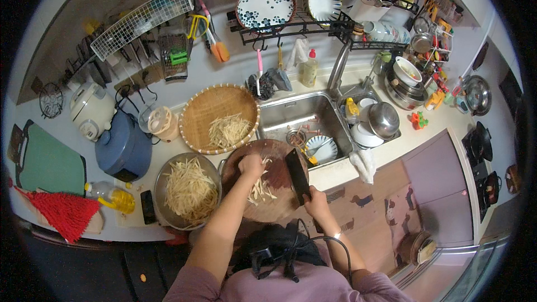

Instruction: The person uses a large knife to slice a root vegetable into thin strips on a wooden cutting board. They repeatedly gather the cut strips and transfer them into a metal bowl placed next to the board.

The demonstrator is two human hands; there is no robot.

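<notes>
My right hand [315, 204] grips the handle of a dark-bladed cleaver [297, 172], its broad blade over the right side of a round wooden chopping board [272, 214]. On the board's upper left my left hand [251, 167] rests with curled fingers by pale cut strips [262, 191], which look like potato; whether it holds any I cannot tell. To the left, a steel bowl [158, 201] holds a large heap of similar strips. Behind the board, a round woven bamboo tray [201, 111] carries a smaller pile.
A steel sink [272, 119] with a striped plate [321, 147] lies behind and right of the board. White bowls and a metal bowl [383, 119] stand beyond. At left are a phone [147, 207], an oil bottle [119, 199], a red cloth [67, 214] and a blue pot [123, 147].
</notes>
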